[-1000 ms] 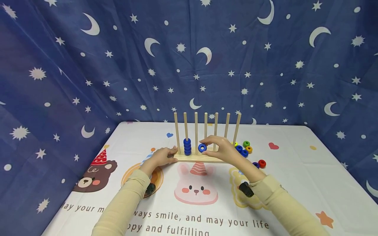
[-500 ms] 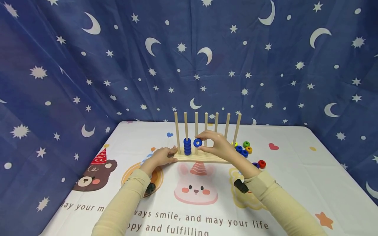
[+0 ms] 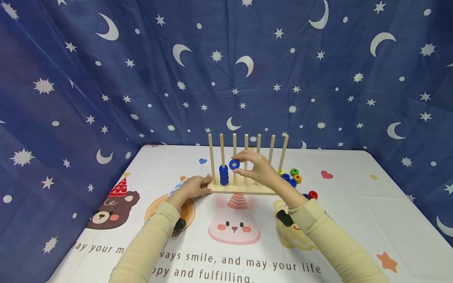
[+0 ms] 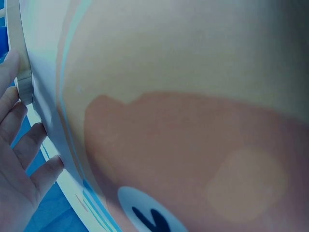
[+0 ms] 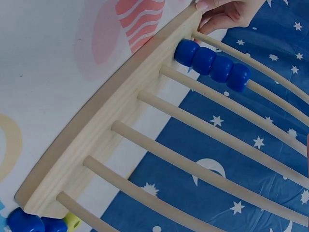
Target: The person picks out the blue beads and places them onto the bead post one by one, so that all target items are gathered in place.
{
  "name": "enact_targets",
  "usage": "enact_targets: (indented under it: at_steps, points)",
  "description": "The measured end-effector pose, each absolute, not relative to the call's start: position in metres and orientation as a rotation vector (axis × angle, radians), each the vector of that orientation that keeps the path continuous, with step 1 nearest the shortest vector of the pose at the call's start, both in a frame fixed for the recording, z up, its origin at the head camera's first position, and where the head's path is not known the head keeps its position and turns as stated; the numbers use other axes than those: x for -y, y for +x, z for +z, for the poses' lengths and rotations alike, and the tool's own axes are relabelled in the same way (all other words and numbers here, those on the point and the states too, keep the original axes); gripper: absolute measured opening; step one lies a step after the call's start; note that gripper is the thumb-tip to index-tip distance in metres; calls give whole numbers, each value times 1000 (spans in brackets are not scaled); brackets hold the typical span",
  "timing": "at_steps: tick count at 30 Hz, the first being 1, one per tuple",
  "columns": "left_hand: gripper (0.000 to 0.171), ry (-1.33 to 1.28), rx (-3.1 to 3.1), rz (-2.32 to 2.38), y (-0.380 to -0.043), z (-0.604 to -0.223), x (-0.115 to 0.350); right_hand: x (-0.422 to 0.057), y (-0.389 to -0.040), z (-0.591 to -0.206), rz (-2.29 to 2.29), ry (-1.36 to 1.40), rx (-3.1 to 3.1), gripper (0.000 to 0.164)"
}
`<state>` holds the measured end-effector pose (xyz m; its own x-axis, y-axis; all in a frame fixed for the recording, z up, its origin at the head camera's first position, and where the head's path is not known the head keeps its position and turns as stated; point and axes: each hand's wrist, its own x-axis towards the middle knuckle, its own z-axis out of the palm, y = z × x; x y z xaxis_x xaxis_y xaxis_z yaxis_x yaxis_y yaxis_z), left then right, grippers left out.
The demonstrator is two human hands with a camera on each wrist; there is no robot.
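Note:
A wooden peg stand (image 3: 244, 189) with several upright pegs stands on the table. Several blue beads (image 3: 224, 175) are stacked on its second peg from the left, also seen as a blue stack (image 5: 212, 65) in the right wrist view. My left hand (image 3: 192, 187) holds the left end of the base, thumb on the near side and fingers behind. Between thumb and fingertips my right hand (image 3: 260, 169) pinches a blue ring-shaped bead (image 3: 234, 164), its hole facing me, in front of the third peg. Whether bead and peg touch, I cannot tell.
Right of the stand lie loose beads: a green bead (image 3: 294, 172), an orange bead (image 3: 297, 179), a red bead (image 3: 313, 195), several blue ones and a partly hidden yellow one. A blue star-and-moon curtain (image 3: 226, 70) hangs behind the printed white tablecloth (image 3: 347, 220).
My right hand has moved left and up with the blue bead, from right of the third peg to in front of it. The left hand stays at the base's end.

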<state>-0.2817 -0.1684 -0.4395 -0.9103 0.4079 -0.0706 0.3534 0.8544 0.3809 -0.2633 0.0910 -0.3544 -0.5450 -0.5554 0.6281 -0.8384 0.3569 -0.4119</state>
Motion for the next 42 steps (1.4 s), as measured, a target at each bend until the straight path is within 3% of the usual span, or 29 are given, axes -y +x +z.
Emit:
enact_targets:
  at_steps: [42]
  points:
    - [55, 562, -2877, 541, -282, -438, 168, -59, -276, -308, 984, 1252, 2218, 34]
